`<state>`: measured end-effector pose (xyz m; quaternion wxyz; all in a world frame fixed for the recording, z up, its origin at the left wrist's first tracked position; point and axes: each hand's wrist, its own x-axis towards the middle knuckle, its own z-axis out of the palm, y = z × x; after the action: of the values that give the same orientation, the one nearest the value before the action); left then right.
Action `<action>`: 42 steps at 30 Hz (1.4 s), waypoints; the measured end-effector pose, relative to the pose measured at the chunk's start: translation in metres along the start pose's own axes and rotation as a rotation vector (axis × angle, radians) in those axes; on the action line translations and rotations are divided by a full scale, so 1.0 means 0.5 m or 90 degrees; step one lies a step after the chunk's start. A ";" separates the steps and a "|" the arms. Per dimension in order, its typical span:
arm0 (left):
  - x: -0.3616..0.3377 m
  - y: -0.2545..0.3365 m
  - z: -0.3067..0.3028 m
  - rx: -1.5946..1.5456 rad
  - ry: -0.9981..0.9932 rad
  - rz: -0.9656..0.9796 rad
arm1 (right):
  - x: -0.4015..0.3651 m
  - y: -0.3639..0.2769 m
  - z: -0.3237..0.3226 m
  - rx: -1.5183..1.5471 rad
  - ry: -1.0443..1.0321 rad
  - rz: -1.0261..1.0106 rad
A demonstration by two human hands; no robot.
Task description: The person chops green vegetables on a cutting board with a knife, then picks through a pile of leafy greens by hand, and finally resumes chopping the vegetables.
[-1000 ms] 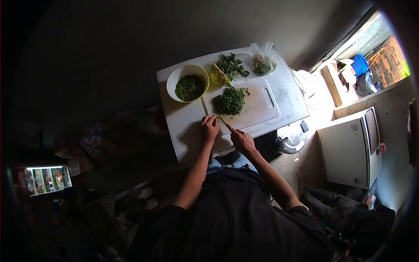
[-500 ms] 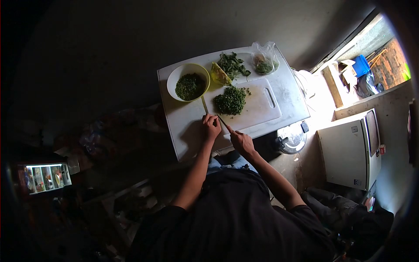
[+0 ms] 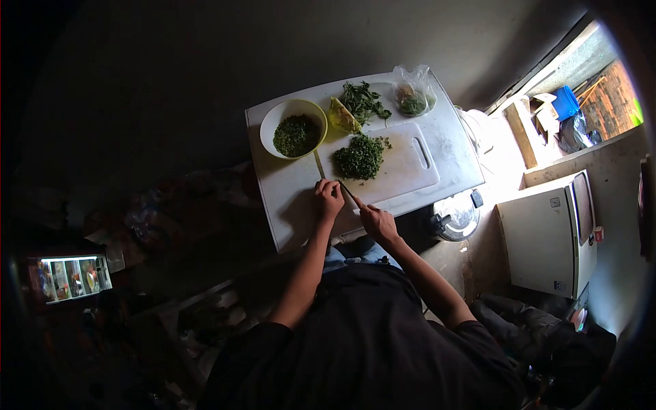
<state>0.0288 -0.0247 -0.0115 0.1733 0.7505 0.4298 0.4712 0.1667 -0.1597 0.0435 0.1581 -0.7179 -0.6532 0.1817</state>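
Observation:
My right hand [image 3: 378, 221] is closed round the handle of a knife [image 3: 347, 190], whose blade points up and left to the near left edge of the white cutting board [image 3: 403, 174]. Beside the blade tip, my left hand [image 3: 329, 196] has its fingers bent together; whatever is between them is too small to make out. Chopped green leaves [image 3: 359, 158] lie in a heap on the board, beyond both hands. A bowl [image 3: 268, 128], white inside with a yellow-green rim, stands left of the board and holds more chopped greens [image 3: 296, 135].
Behind the board lie a yellow-green packet [image 3: 343, 116], loose leafy stems [image 3: 365, 101] and a clear plastic bag [image 3: 414, 96] with greens, all on the white table [image 3: 280, 205]. A pot with a shiny lid [image 3: 459, 217] stands below the table's right edge.

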 end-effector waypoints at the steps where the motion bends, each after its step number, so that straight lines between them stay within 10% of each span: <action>1: 0.001 0.004 -0.001 -0.001 -0.001 0.002 | 0.006 -0.003 -0.002 0.001 -0.001 -0.001; 42: 0.000 0.006 -0.001 0.021 -0.004 0.007 | 0.002 -0.029 -0.015 0.018 -0.005 0.025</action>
<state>0.0298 -0.0266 -0.0093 0.1595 0.7574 0.4326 0.4623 0.1578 -0.1573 0.0569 0.1623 -0.7278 -0.6367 0.1966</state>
